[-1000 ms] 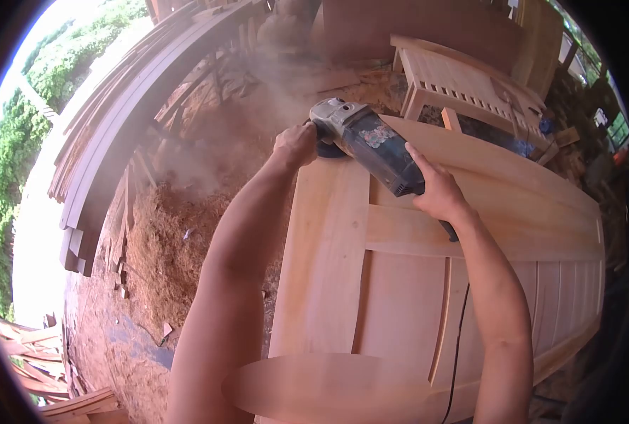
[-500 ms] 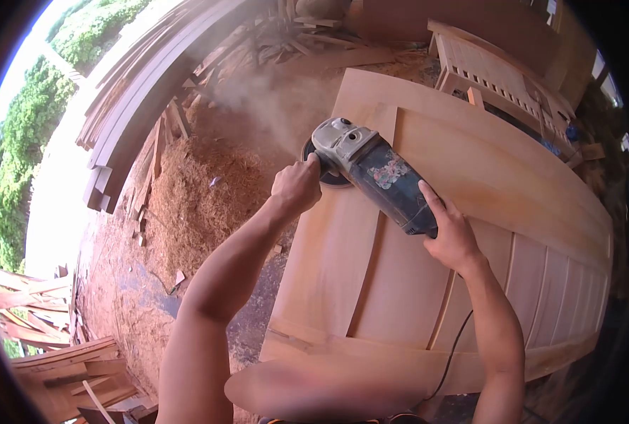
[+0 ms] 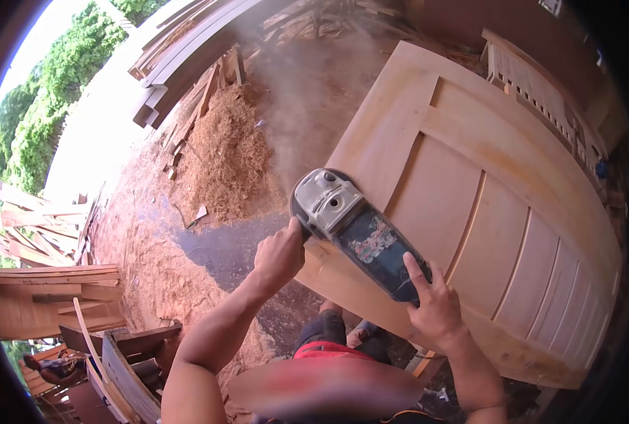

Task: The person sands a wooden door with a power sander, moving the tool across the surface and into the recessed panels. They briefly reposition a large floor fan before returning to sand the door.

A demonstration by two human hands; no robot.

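Observation:
An angle grinder (image 3: 371,237) with a silver head and a dark blue, stickered body lies over the left edge of a large pale wooden panel (image 3: 434,184). My left hand (image 3: 280,249) is closed around the side handle by the grinder's head. At the rear of the body, my right hand (image 3: 433,300) holds the grip, its index finger stretched along the casing. The round disc shows partly beneath the head; its contact with the wood is hidden. Grooves and raised strips divide the panel. Dust hangs in the air beyond the tool.
A shavings pile (image 3: 226,152) lies on the floor beyond my left hand. Stacked boards (image 3: 194,53) stand at the upper left, and a slatted wooden piece (image 3: 533,81) at the upper right. Wooden frames (image 3: 127,374) and a person (image 3: 56,369) are at the lower left.
The view has shifted. Both hands and the grinder have moved along the panel's left side towards its near corner. My hold on the tool is unchanged, and my legs now show.

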